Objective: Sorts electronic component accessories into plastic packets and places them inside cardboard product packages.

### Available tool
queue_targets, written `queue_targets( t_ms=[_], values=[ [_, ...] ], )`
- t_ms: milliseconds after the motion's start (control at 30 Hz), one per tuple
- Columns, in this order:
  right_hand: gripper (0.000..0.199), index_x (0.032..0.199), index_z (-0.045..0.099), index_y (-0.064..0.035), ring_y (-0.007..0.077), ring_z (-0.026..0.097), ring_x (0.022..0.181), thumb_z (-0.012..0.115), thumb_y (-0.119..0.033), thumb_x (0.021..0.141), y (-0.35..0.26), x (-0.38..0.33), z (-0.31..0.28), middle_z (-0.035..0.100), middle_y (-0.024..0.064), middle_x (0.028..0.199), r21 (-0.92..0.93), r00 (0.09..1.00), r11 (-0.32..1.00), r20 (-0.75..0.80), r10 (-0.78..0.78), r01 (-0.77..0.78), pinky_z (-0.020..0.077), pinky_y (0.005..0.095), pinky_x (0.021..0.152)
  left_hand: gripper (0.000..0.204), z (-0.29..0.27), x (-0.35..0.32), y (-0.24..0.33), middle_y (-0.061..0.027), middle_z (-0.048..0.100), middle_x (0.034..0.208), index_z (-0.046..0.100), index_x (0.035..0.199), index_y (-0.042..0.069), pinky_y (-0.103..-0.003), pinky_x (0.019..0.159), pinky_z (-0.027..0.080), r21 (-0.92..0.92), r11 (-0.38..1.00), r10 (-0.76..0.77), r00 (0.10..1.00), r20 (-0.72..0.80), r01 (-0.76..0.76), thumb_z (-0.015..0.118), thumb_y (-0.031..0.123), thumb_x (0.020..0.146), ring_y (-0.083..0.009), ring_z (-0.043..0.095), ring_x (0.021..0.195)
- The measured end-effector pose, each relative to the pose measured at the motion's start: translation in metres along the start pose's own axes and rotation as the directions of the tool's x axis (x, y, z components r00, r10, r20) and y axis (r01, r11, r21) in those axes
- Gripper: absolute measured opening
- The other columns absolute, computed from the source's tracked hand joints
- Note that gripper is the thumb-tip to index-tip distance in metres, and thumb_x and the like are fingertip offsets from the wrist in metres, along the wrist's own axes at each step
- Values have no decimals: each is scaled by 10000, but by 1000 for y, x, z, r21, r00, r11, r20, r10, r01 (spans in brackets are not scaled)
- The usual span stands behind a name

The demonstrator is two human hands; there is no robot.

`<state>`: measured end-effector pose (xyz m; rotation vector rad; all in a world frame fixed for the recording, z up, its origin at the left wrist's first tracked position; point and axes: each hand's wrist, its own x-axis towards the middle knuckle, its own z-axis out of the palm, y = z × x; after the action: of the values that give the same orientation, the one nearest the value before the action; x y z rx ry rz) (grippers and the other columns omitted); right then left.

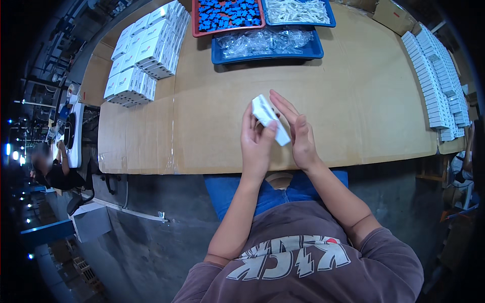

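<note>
Above the near part of the table, my left hand [256, 144] is closed around a small white box [269, 119], its thumb pressed on the box's face. The box is tilted, with its upper end leaning to the left. Close along its right side is my right hand [300, 137], fingers stretched out and thumb raised. Whether the right fingers touch the box's far side is hidden.
Cardboard covers the table [212, 121]. Stacked white boxes [146, 48] stand far left, more stacks [437, 81] at the right edge. At the back are a red tray [196, 34] of blue pieces, a blue tray [331, 20] of white cables and a blue tray [268, 58] of clear plastic bags. A person [60, 166] sits at left.
</note>
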<state>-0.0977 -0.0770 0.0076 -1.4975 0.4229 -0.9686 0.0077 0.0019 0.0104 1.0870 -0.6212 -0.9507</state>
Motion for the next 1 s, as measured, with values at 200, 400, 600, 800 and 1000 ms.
queue_targets(
  t_ms=[200,400,600,800,1000],
  values=[
    [572,1473,524,19,384,487,1421,610,-205,954,-2,-12,-5,474,237,1551,-291,962,935,239,-134,203,413,447,1154,569,7,-8,1,-62,604,1255,425,1482,55,-325,1006,488,-81,997,1,972,-236,-20,427,478,1101,-167,602,1157],
    [500,1442,535,54,419,551,1347,575,-147,986,1,-14,-2,545,266,1467,-416,928,835,247,-278,360,468,454,1106,526,-1,-11,-10,-40,571,1230,455,1445,92,-297,948,485,-81,995,-72,980,-188,58,442,485,1095,-119,576,1099],
    [439,1421,546,72,418,638,1235,519,-115,1025,5,-19,5,627,268,1363,-437,932,823,170,-320,362,520,432,1042,490,13,-11,3,-31,571,1117,475,1371,95,-279,873,496,-39,996,-91,979,-184,85,476,487,1077,-105,576,1027],
    [429,1425,550,58,408,646,1222,516,-100,1028,4,-19,5,633,277,1344,-450,957,846,184,-226,286,527,426,1028,519,11,-8,-7,-17,557,1050,509,1299,74,-271,821,492,-162,967,-232,945,-229,198,482,535,1062,-86,560,952],
    [441,1429,541,61,415,658,1189,534,-84,1012,10,-12,-4,644,280,1319,-464,939,820,230,-254,335,541,431,1001,518,-1,0,-29,1,557,983,550,1232,77,-259,748,486,-6,980,-193,946,-260,198,452,557,1061,-76,555,878]
  ],
)
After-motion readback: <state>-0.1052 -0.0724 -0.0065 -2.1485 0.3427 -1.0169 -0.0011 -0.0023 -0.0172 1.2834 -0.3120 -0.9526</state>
